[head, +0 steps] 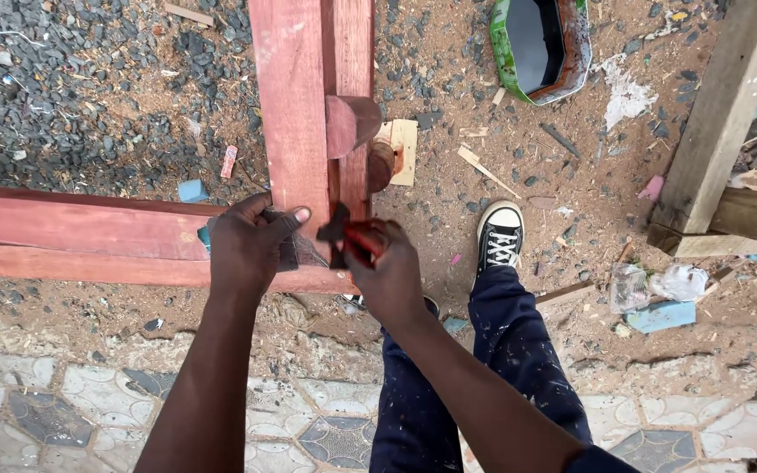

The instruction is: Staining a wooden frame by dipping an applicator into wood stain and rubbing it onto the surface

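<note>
While gripped by both hands [247, 241], perhaps sandpaper [295, 254] on red frame [291, 114].

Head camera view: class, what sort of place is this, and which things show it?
Probably an outdoor woodworking yard. Reddish timber frame lies on sandy ground strewn with wood offcuts and gravel; the hands, left and right, work at its corner joint.

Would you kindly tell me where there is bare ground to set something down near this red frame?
Freest: gravel above the horizontal beam, and patterned paving below it. Crowded: right of the upright board, scraps, a green container and timber.
</note>
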